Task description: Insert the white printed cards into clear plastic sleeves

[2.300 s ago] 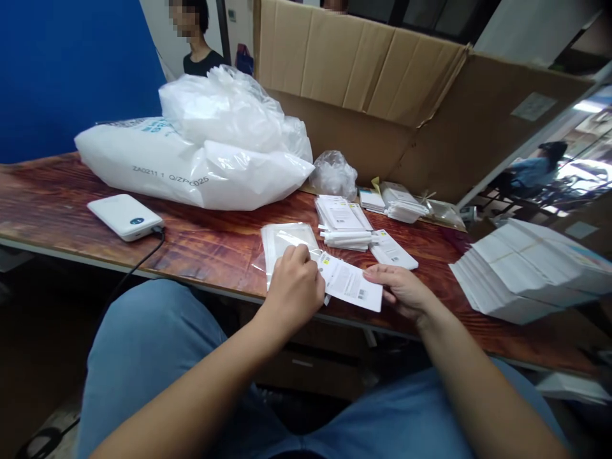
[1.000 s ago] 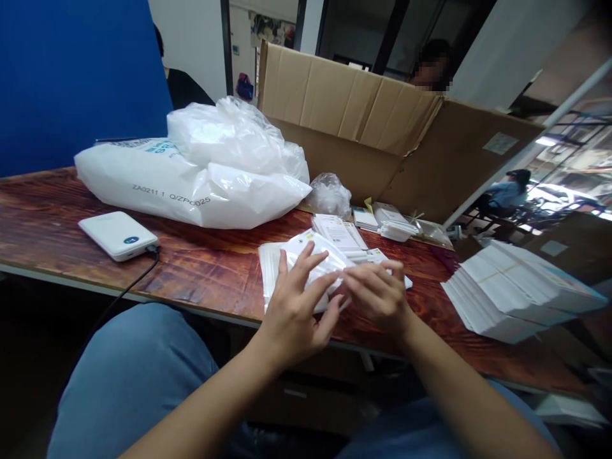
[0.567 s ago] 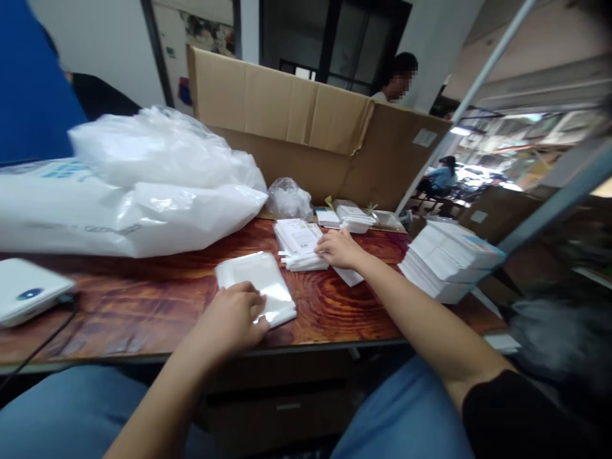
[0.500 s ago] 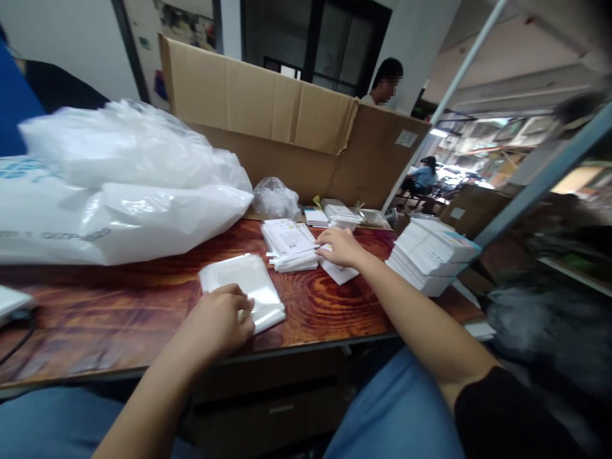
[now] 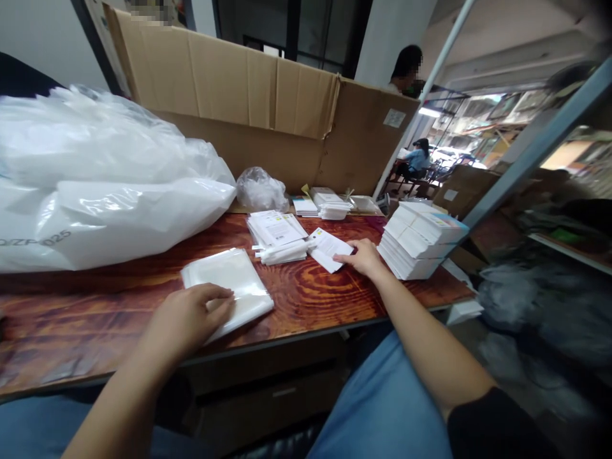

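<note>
At a reddish, wood-grain surface (image 5: pixel 329 299), a seated person's left hand (image 5: pixel 189 315) lies flat, fingers spread and closed on nothing, on the near end of a stack of clear, flat plastic sleeves (image 5: pixel 229 287) close to the front edge. The right hand (image 5: pixel 366 258) reaches out across the surface, its fingertips pressed on the near corner of a single white printed card (image 5: pixel 327 247); the fingers look extended rather than curled, and whether they pinch the card or only pin it down cannot be told.

Half a second earlier that hand was on the same card just beside the fanned pile of white printed cards (image 5: pixel 277 233); the card now lies a little farther from the pile and nearer the tall stack of white flat boxes (image 5: pixel 414 239), so it appears to be in the middle of being drawn off on its own. A second ago both hands were together over the sleeves, working one white piece between them; they have since parted, one to each supply, which reads as one item finished and the next being gathered. The view has also swung to the right: the white power bank seen at the left before is out of frame.

Behind, big white plastic sacks (image 5: pixel 105 185) and a small crumpled clear bag (image 5: pixel 261 188) sit before an open brown cardboard carton (image 5: pixel 268 108).
</note>
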The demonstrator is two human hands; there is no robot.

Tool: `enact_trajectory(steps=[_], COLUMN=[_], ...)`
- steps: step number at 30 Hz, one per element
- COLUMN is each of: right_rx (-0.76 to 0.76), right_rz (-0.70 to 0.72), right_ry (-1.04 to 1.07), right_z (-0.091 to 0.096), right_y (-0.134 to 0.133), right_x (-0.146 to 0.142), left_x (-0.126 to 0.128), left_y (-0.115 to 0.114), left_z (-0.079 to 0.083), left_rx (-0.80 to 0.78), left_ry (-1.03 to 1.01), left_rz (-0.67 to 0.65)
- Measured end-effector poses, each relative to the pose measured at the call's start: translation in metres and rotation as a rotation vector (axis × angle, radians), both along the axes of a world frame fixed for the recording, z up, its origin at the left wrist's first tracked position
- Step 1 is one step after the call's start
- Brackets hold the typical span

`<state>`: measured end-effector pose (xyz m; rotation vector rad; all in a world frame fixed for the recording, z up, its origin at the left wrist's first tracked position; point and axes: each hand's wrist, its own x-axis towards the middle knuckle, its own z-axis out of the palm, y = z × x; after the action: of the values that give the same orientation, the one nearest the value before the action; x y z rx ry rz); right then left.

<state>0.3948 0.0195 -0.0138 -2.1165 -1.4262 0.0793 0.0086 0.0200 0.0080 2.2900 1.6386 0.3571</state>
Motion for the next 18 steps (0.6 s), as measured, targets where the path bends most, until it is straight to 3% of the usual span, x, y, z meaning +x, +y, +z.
enact_trajectory(steps=[4, 8, 10, 13, 15, 18], right_rx=[0.195, 0.207, 0.077, -0.259, -0.414, -0.5], right_rz=[-0.043, 0.091, 0.261, 0.547, 0.621, 0.63], right_ry=[0.177, 0.422, 0.586, 0.921, 0.996, 1.025], right_z=[0.013, 0.044, 0.054, 0.055, 0.047, 0.033], right_y=[-0.006, -0.029, -0.041, -0.05, -0.048, -0.039], right_x=[0.003, -0.016, -0.037, -0.069, -0.084, -0.093], left_x=[0.004, 0.013, 0.016, 0.019, 0.021, 0.024], left_y=[0.001, -0.003, -0.006, -0.012, -0.016, -0.021], left_z=[0.0, -0.003, -0.004, -0.004, -0.004, -0.002], left_rx=[0.047, 0.155, 0.165, 0.143, 0.134, 0.165], left_ry=[-0.001, 0.03, 0.031, -0.015, -0.059, -0.075], left_rz=[0.009, -0.001, 0.03, 0.032, 0.016, 0.017])
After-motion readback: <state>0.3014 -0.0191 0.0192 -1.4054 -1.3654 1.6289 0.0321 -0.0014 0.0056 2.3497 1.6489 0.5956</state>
